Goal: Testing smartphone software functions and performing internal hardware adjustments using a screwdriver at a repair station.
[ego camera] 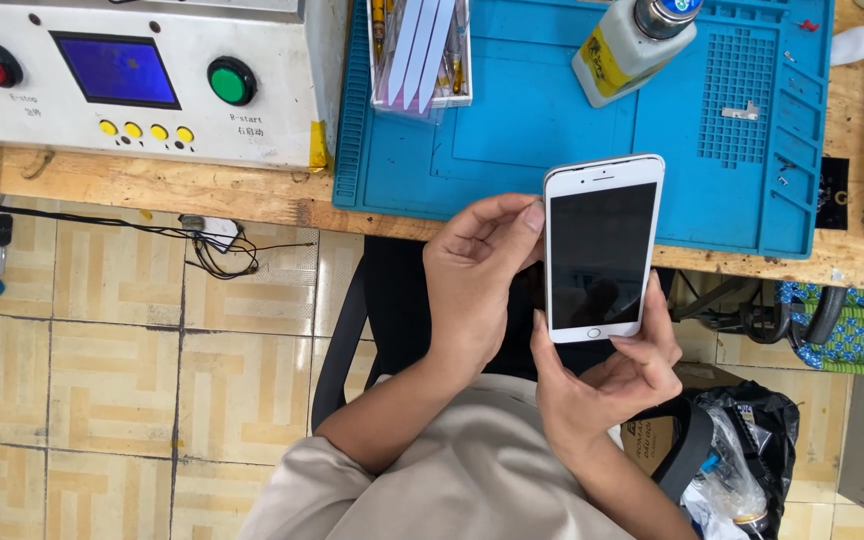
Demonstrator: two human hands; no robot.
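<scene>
At the far left a white control box sits on the wooden bench, with a red button, a blue screen, a row of small yellow buttons and a green button on its face. Next along, a clear plastic tray stands at the top left corner of the blue work mat, holding pale strips and slim yellow-handled tools. Below the mat edge, the left hand has its fingers curled, thumb and forefinger pressed to the left upper edge of a white smartphone. The phone is upright, dark screen facing up, held over the bench edge. The right hand cradles its lower end, fingers around the bottom right corner. A white bottle with a yellow label lies tilted on the mat above. At the lower right a black bag rests on the floor.
</scene>
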